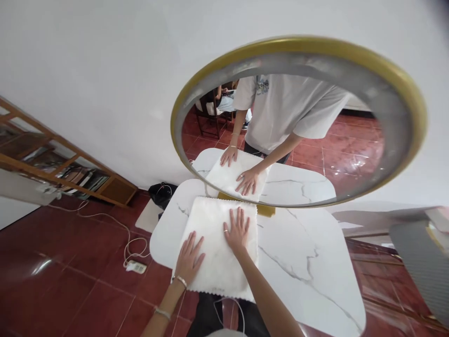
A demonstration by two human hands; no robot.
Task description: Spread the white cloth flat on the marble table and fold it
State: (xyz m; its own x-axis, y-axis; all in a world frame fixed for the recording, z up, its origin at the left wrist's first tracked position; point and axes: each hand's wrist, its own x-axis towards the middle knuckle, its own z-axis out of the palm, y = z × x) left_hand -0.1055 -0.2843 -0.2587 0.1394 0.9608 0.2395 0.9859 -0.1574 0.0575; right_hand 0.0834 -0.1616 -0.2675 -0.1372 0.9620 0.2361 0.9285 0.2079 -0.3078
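Observation:
A white cloth (213, 217) with scalloped edges lies flat on the white marble-patterned table (298, 248), its near edge reaching the table's front. My left hand (189, 260) rests palm down on the cloth's left side, fingers stretched out. Farther up and to the right, my right hand (237, 230) lies flat on the same cloth with its fingers spread. Neither hand grips anything. Behind the cloth stands an oval mirror (300, 43) with a gold rim, which reflects both hands, the cloth and the table.
A wooden shelf (117, 189) with books stands along the wall at left. On the red tiled floor (84, 295) lie a power strip (136, 267) and its white cord. A black bag (162, 194) sits behind the table. A grey striped surface (414, 252) is at right. The mirror shows a seated person.

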